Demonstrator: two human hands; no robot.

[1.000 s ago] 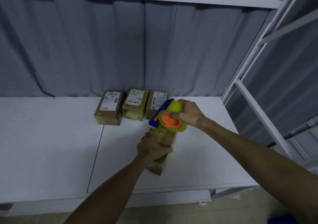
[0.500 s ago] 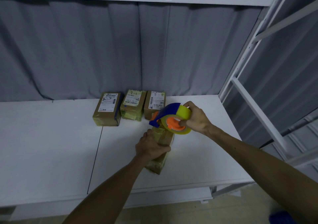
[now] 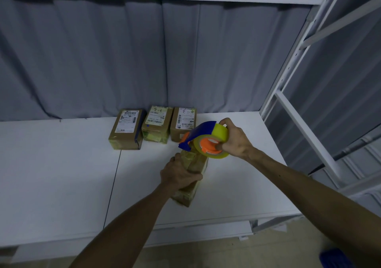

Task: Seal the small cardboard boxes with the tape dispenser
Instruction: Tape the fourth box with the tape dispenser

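A small brown cardboard box (image 3: pixel 192 177) wrapped in shiny tape stands on the white shelf (image 3: pixel 61 175) near its middle. My left hand (image 3: pixel 178 174) grips this box from the left side. My right hand (image 3: pixel 235 139) holds the tape dispenser (image 3: pixel 206 140), which has a blue guard, an orange hub and a yellow tape roll. The dispenser's blue front end sits at the box's far top edge.
Three labelled cardboard boxes (image 3: pixel 126 128) (image 3: pixel 157 123) (image 3: pixel 183 123) stand in a row at the back of the shelf against a grey curtain. White rack posts (image 3: pixel 288 78) rise at the right. A blue object (image 3: pixel 335 258) lies on the floor at lower right.
My right hand has tilted and raised the dispenser slightly to the right over the box's far end. My left hand keeps its grip on the box.
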